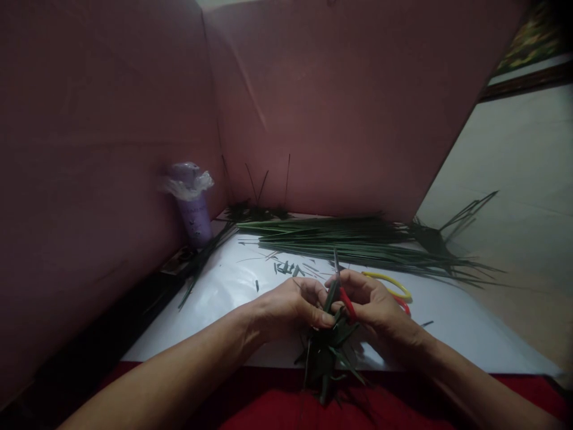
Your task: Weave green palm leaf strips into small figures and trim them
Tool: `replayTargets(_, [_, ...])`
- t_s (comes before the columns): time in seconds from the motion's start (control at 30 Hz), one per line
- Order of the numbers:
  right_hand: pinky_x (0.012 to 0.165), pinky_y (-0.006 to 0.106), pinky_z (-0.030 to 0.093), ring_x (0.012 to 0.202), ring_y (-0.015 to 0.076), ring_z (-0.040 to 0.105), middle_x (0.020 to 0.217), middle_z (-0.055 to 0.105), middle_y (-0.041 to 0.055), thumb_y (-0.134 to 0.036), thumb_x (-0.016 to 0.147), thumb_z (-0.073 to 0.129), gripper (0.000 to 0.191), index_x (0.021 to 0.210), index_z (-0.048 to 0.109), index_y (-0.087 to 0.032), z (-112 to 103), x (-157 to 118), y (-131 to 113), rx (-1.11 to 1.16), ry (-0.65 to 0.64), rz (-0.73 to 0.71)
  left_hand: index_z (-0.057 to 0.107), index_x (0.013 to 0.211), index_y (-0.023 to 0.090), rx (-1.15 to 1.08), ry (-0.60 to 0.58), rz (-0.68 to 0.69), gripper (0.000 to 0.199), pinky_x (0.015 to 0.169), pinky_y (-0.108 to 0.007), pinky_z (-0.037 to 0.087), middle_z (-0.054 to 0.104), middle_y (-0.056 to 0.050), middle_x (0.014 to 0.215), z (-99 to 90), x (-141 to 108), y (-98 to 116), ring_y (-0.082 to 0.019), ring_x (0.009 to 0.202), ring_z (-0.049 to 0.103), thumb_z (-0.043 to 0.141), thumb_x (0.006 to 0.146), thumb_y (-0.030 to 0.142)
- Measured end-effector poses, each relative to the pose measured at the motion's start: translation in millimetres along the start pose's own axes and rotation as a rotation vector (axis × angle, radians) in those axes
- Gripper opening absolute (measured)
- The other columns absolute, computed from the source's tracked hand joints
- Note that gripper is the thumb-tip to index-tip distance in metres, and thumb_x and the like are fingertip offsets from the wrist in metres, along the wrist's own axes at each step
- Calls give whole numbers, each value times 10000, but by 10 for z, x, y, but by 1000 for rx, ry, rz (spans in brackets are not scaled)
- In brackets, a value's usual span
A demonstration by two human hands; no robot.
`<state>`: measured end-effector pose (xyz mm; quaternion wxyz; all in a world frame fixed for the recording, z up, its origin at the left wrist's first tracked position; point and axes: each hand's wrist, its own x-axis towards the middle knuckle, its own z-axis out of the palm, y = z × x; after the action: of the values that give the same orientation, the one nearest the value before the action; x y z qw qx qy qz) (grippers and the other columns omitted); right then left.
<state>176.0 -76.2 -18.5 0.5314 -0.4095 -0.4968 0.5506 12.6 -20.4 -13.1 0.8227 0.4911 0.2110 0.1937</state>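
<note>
green leaf strips, gathered in a spiky bundle, are pinched between the thumb and fingers of the left hand, low over the near edge of the white surface. the fingers of the right hand grasp red-handled scissors, blades pointing up and away, just beside the bundle's upper strip. near the right wrist lie a yellow loop and a partly hidden red loop. past the hands, small green clippings are scattered; behind them, a pile of long green leaves stretches across. farther left, a purple cup with crumpled clear plastic at its top leans near the pink wall. red cloth shows nearest the wearer.
</note>
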Motion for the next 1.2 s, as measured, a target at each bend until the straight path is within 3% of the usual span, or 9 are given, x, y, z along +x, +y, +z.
replayTargets(0.33, [554,207,425,623,114,554,705,632,-15,-241,556,798,295,786,616,-203,-1,12,15,9,26,-13,585,664,117,68,-11,-4,166,520,-218,373,558,7,563,-71,-9,24,-73,483,498,711,556,106])
replayTargets(0.9, [575,196,434,642,100,556,739,631,-22,-215,595,777,294,827,597,-200,-62,31,43,-17,-40,8,564,665,119,157,-52,1,174,537,-217,361,558,3,591,-113,-13,17,-80,513,499,708,568,118])
replayTargets(1.2, [591,230,456,651,121,577,750,628,-17,-248,584,774,295,817,598,-204,-61,19,28,-43,50,-24,607,766,117,115,-130,-14,145,568,-227,371,582,-19,631,-156,-10,44,-90,545,519,663,637,153])
